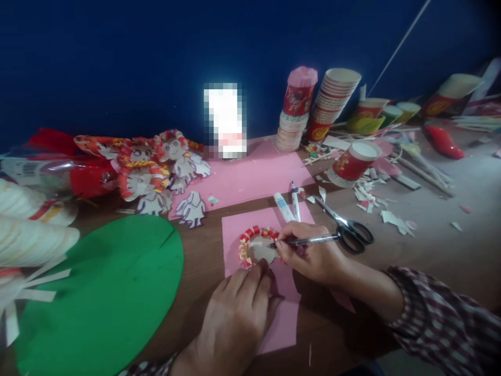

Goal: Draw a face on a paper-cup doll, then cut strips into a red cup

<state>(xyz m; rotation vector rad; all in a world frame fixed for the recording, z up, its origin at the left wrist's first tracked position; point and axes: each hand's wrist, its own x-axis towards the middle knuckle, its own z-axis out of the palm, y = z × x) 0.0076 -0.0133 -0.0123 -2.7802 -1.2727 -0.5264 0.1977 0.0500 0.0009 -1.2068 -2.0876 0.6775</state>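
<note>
A round paper cup cut-out (263, 254) with curled red and gold strips around its edge lies on pink paper (282, 318). My left hand (238, 308) has its fingers closed together on the cut-out's lower edge, holding it down; the thumb is mostly hidden. Gripped in my right hand (313, 253) is a black pen (313, 240), its tip touching or just above the pale disc. Beyond that hand, a glue stick (283, 207) and a capped marker (295, 201) lie side by side. Black-handled scissors (354, 236) rest open to the right.
Finished-looking paper figures (141, 156) lie at the back left, near a large green oval sheet (109, 292). Stacked paper cups (334, 99) stand behind, with one upturned cup (354, 164) and paper scraps (370, 196) to the right. A bright pixelated screen (227, 120) stands at the back.
</note>
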